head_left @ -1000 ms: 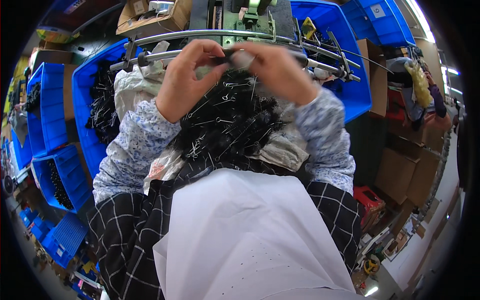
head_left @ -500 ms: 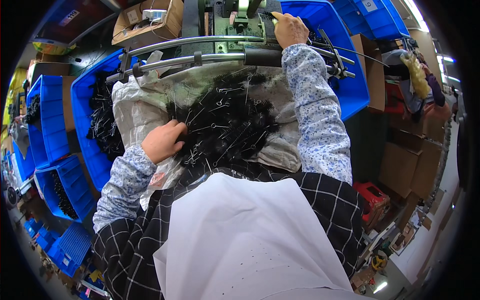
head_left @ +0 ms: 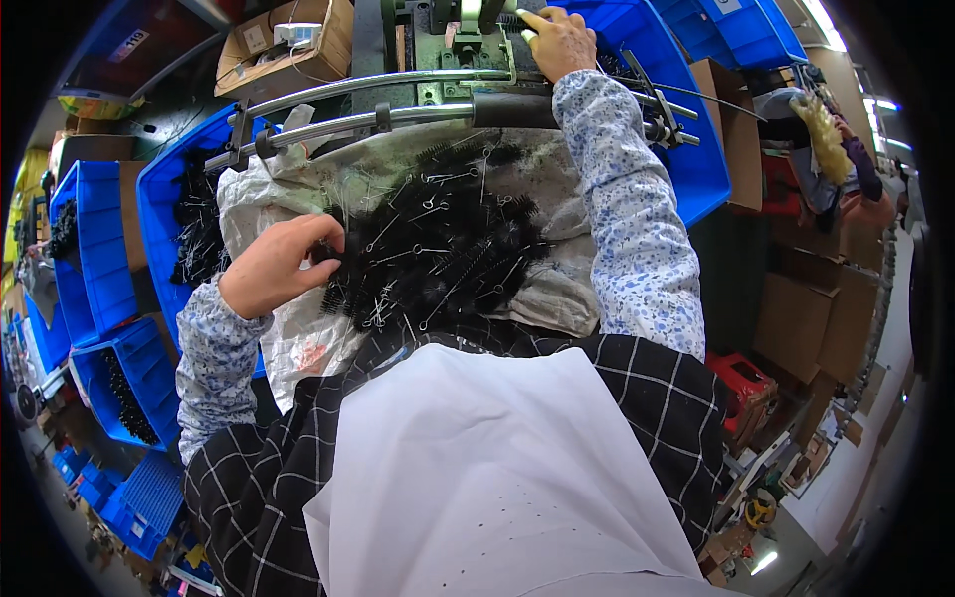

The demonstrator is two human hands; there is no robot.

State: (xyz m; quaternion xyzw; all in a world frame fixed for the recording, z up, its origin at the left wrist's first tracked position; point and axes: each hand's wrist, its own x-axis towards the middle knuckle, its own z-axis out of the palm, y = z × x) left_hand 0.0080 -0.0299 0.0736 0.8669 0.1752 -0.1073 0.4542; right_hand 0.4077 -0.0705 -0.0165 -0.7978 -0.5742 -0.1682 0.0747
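Observation:
A heap of twisted-wire brushes with black bristles and looped wire ends lies on a pale woven sheet in front of me. At the heap's left edge my left hand is closed, thumb and fingers curled round black bristles of a brush. My right hand reaches to the right side of a green metal machine, its fingertips covered in pale wraps. They pinch the end of a small black-bristled brush at the machine, partly hidden by the fingers.
Two metal rails cross between me and the machine. A blue bin of brushes stands at the left, another blue bin at the right. A wooden box sits far left. Another person is at the far right.
My left hand has lifted and moved left and slightly away, with dark bristles in its fingers. My right hand has shifted slightly left, bringing its brush further into the machine.

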